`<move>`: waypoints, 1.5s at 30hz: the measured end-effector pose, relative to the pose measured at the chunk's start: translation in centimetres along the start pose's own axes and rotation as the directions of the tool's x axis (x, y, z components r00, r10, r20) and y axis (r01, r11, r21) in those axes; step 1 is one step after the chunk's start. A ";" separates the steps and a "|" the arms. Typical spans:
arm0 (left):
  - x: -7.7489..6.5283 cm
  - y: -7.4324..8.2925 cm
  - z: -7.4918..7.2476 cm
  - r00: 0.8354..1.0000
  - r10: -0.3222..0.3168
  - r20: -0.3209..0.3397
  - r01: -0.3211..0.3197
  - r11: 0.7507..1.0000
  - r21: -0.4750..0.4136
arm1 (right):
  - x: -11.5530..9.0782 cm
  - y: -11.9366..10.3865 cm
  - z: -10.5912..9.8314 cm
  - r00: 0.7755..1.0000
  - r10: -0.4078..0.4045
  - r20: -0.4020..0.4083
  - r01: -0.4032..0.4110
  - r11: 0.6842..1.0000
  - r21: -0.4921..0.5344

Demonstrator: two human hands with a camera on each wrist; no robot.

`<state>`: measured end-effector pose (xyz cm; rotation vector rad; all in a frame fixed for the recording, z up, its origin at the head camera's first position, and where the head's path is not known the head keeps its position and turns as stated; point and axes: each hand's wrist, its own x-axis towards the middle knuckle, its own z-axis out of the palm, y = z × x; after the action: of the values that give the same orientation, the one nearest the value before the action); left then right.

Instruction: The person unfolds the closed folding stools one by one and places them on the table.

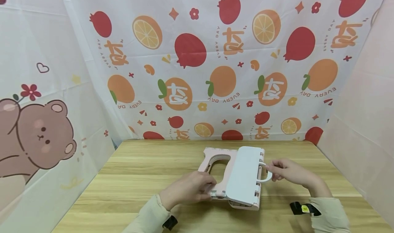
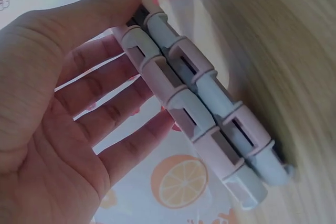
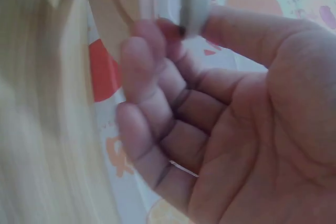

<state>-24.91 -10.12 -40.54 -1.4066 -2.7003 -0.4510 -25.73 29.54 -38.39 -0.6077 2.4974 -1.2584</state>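
Observation:
A pink and white folding step stool (image 1: pixel 244 173) lies partly folded on its side, with a pink leg frame (image 1: pixel 227 178) around a large rounded opening. My left hand (image 1: pixel 191 188) holds the near-left part of that frame. In the left wrist view its thumb rests on the rows of pink and white hinges (image 2: pixel 184 66), and the fingers reach behind them. On the other side, my right hand (image 1: pixel 289 173) pinches the white carry handle (image 1: pixel 269 176) at the edge of the white panel. The right wrist view shows the thumb and index finger meeting on the handle, with the other fingers curled below.
The stool is on a wood-grain table (image 1: pixel 129 178). A white cloth with fruit prints (image 1: pixel 191 51) hangs behind the table's far edge. Another cloth with a bear print (image 1: pixel 44 137) hangs at the left, and a pale cloth (image 1: pixel 363 123) at the right.

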 end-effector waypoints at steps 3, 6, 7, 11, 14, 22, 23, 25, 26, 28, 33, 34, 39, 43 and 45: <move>0.1 0.1 -0.1 1.000 0.004 -0.011 -0.004 1.000 -0.015 | 0.0 -0.4 -0.2 0.998 0.005 -0.058 -0.005 1.000 -0.002; 0.1 0.3 -0.1 1.000 0.008 -0.026 -0.009 1.000 -0.026 | 0.0 -0.9 -0.2 0.993 0.036 -0.114 -0.036 0.999 0.008; 0.2 0.3 -0.1 0.999 0.008 -0.032 -0.009 0.999 -0.031 | 0.0 -1.1 -0.2 0.990 0.046 -0.133 -0.044 0.999 0.015; 0.3 0.6 -0.2 0.998 0.008 -0.056 -0.011 0.998 -0.057 | 0.0 -2.0 -0.3 0.978 0.055 -0.203 -0.045 0.998 0.051; 0.4 0.9 -0.2 0.997 0.015 -0.077 -0.021 0.997 -0.077 | 0.0 -2.7 -0.3 0.967 0.042 -0.250 -0.024 0.997 0.076; 0.6 1.6 -0.3 0.996 -0.013 -0.094 -0.003 0.986 -0.168 | 0.1 -3.9 -0.1 0.939 0.001 -0.345 0.043 0.992 0.118; 0.6 1.6 -0.2 0.995 -0.017 -0.095 0.000 0.983 -0.183 | 0.1 -4.0 0.0 0.934 -0.007 -0.356 0.053 0.992 0.118; 0.6 1.7 -0.2 0.995 -0.018 -0.101 -0.002 0.980 -0.200 | 0.0 -4.3 0.0 0.925 -0.021 -0.379 0.072 0.990 0.120; 0.7 1.8 -0.2 0.994 -0.017 -0.104 -0.004 0.979 -0.205 | 0.0 -4.5 0.1 0.921 -0.031 -0.388 0.084 0.989 0.119; 0.7 2.0 -0.2 0.994 -0.014 -0.112 -0.011 0.977 -0.213 | -0.1 -4.9 0.2 0.912 -0.053 -0.407 0.107 0.988 0.110; 0.8 2.5 -0.2 0.992 0.004 -0.128 -0.035 0.969 -0.243 | -0.3 -5.7 0.6 0.895 -0.074 -0.441 0.128 0.987 0.093; 0.8 2.5 -0.2 0.991 0.006 -0.131 -0.039 0.968 -0.249 | -0.4 -5.9 0.7 0.891 -0.072 -0.447 0.124 0.988 0.089; 0.8 2.8 0.1 0.990 -0.002 -0.139 -0.046 0.939 -0.340 | -0.5 -6.8 1.0 0.879 -0.088 -0.468 0.140 0.987 0.077; 0.9 2.9 0.3 0.991 -0.030 -0.131 -0.033 0.893 -0.450 | -0.6 -7.2 1.1 0.869 -0.132 -0.477 0.194 0.978 0.083; 0.9 3.1 0.4 0.991 -0.040 -0.130 -0.029 0.874 -0.485 | -0.6 -7.4 1.3 0.864 -0.150 -0.480 0.217 0.972 0.087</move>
<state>-22.92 -7.64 -40.01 -1.3931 -2.5825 -1.2528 -22.87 24.98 -33.09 -0.5697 2.7449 -1.8276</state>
